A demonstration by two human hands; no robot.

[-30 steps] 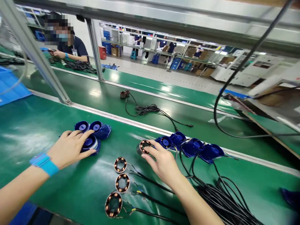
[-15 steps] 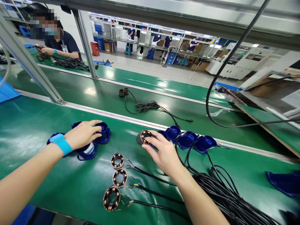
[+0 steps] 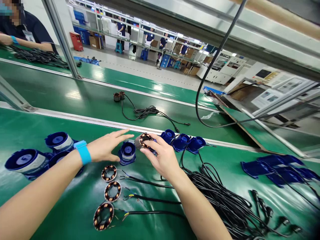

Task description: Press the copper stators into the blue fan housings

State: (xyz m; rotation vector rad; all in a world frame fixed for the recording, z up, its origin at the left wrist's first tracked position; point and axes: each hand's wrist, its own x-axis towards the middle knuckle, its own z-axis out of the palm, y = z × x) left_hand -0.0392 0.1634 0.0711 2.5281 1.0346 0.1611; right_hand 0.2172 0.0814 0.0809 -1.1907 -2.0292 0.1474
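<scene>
My right hand (image 3: pixel 161 156) grips a copper-wound stator ring (image 3: pixel 142 140), tilted just above the green mat. My left hand (image 3: pixel 106 147), with a blue wrist strap (image 3: pixel 82 152), lies flat with fingers stretched out beside a blue round housing (image 3: pixel 127 151), touching its left side. Three more stator rings (image 3: pixel 111 191) with black leads lie in a column in front of me. Other blue housings (image 3: pixel 37 157) sit at the left behind my forearm.
A row of blue housings (image 3: pixel 181 141) with black cables (image 3: pixel 225 203) runs right of my hands. More blue parts (image 3: pixel 277 166) lie far right. On the conveyor belt (image 3: pixel 75 96) rests a small motor with coiled cable (image 3: pixel 142 112). A person (image 3: pixel 22 28) works at far left.
My left hand moved right from the cluster of blue housings, bringing one housing beside the stator ring. My right hand stayed on the ring. The view shifted rightward.
</scene>
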